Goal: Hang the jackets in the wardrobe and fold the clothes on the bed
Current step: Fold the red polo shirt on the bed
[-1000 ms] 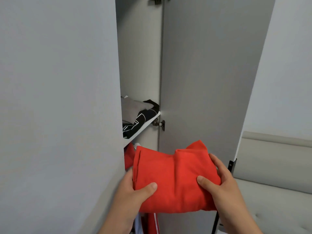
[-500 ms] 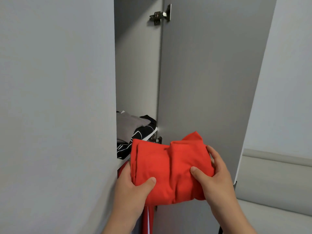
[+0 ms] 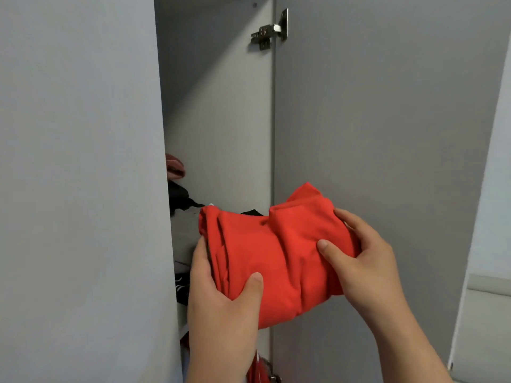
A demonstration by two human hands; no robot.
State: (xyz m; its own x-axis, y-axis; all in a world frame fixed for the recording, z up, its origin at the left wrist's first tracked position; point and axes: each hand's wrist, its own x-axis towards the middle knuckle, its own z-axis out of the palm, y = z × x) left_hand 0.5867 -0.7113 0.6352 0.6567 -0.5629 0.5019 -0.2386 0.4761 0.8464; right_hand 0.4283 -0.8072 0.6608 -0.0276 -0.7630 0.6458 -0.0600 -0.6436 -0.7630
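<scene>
Both hands up at the open wardrobe | left hand [image 3: 221, 297] and right hand [image 3: 359, 261] grip the folded red garment [image 3: 276, 258] by its ends, fingers curled round it | garment at shelf [image 3: 184, 251] level, over folded dark clothes [image 3: 181, 201]

the folded garment [image 3: 276, 258] is plain bright red-orange. the wardrobe door [image 3: 387, 134] is flat grey. inside: a plain grey cloth [image 3: 184, 233], a black cloth [image 3: 182, 288] with white lines, a dull red bundle [image 3: 174, 167].

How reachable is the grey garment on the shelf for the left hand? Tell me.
Probably not yet: the left hand grips the red garment, as does the right hand, though the grey garment lies close behind.
</scene>
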